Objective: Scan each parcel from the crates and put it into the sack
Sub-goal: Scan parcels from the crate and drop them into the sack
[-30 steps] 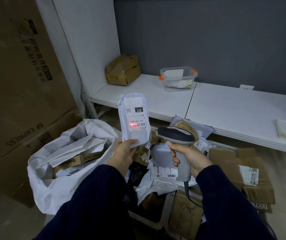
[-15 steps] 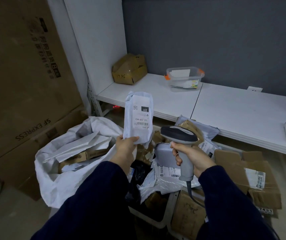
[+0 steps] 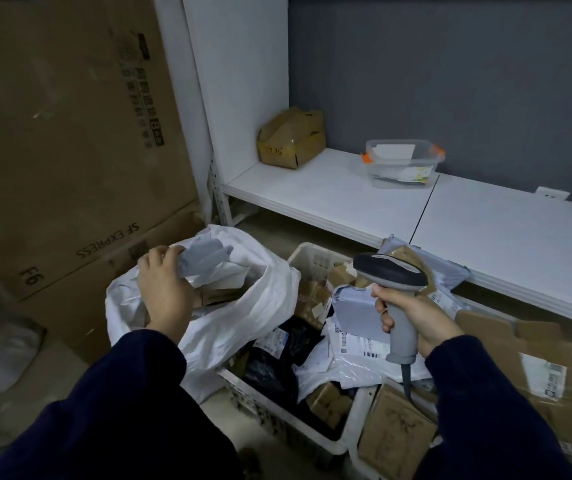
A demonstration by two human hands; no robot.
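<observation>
My left hand [image 3: 165, 292] is over the mouth of the white sack [image 3: 243, 317], fingers closed on a grey poly parcel [image 3: 204, 261] that lies inside the opening. Other white and brown parcels fill the sack below it. My right hand [image 3: 416, 317] grips the grey handheld scanner [image 3: 393, 278], held upright over the white crate [image 3: 312, 258]. The crate holds several parcels: white mailers with labels [image 3: 357, 344], black bags and small brown boxes.
A second crate with brown boxes [image 3: 395, 434] sits at the lower right, beside a flattened carton [image 3: 547, 368]. A low white shelf [image 3: 329, 199] behind carries a brown box [image 3: 291, 138] and a clear tub [image 3: 402, 164]. Large cartons [image 3: 62, 140] stand to the left.
My left hand has swung the grey parcel left and down, from in front of the scanner into the sack's mouth. The scanner's red light is no longer on the label.
</observation>
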